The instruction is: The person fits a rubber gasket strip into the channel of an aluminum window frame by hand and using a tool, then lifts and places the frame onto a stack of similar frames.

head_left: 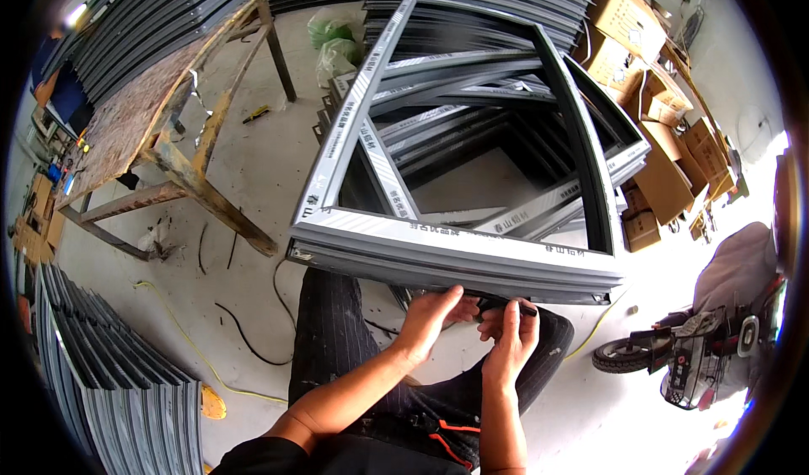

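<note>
Fingers (511,313) of our right hand (509,344) pinched a thin black strip (527,309); our left hand (434,315) curled narrowly beside it, though we could not tell whether it gripped too. Just beyond, a grey frame (455,256) lay over other stacked frames (535,203). Farther off, we saw a wooden desk (131,125) on the left and cardboard boxes (628,20) on the right.

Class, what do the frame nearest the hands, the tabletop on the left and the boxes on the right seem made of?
Frame: probably metal, matte grey, crisp ridges along its side.
Tabletop: likely wooden board, worn, mottled brown.
Boxes: apparently cardboard, dull tan, folded flaps.
</note>
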### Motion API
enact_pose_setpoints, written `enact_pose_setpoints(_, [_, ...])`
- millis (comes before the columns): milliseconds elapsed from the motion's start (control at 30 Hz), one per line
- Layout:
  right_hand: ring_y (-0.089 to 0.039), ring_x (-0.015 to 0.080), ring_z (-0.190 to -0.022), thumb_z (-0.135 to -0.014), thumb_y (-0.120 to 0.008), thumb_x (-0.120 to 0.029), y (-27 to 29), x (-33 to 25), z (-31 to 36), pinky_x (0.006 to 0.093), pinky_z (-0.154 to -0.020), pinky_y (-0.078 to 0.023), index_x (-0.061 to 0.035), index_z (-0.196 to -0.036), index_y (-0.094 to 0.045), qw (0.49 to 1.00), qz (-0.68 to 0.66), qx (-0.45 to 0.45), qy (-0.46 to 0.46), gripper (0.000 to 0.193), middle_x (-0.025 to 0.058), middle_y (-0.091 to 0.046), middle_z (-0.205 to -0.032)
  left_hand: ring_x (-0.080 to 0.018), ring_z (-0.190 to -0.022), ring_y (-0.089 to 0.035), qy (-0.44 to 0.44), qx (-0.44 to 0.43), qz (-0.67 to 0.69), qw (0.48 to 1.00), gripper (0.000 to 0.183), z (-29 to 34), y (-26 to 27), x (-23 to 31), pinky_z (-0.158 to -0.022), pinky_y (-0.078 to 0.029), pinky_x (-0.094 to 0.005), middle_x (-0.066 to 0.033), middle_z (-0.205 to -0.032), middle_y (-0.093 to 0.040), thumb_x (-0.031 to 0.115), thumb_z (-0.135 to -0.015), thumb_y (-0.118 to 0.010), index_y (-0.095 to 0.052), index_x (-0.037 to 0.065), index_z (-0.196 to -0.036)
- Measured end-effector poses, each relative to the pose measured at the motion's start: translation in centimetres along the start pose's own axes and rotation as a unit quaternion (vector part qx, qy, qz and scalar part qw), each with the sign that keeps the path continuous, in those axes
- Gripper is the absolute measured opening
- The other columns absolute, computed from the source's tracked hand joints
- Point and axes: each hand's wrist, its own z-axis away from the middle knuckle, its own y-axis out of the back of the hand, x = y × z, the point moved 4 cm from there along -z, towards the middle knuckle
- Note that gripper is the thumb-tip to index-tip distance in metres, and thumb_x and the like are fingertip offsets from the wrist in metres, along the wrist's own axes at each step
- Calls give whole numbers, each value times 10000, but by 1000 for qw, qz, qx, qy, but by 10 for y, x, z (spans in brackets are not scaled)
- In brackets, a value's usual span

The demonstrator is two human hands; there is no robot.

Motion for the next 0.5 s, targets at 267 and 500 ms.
enact_pose_setpoints(267, [-532,107,-491,-951,-561,-177,11,-4,-10,217,-445,-401,-11,-885,-534,999,24,33,34,181,62,-594,-644,-160,-865,-635,47,3,-33,998,398,-5,-12,-5,-827,-495,-313,-114,-961,-679,337,-946,-561,-653,-42,-1028])
enact_pose_setpoints(500, [-527,119,-464,-974,-504,-265,33,-3,-9,224,-442,-397,-3,-815,-569,997,43,39,-40,313,84,-601,-624,-174,-872,-634,31,-29,-19,999,389,-12,-12,-12,-820,-503,-325,-135,-1016,-665,324,-950,-553,-621,-38,-1076])
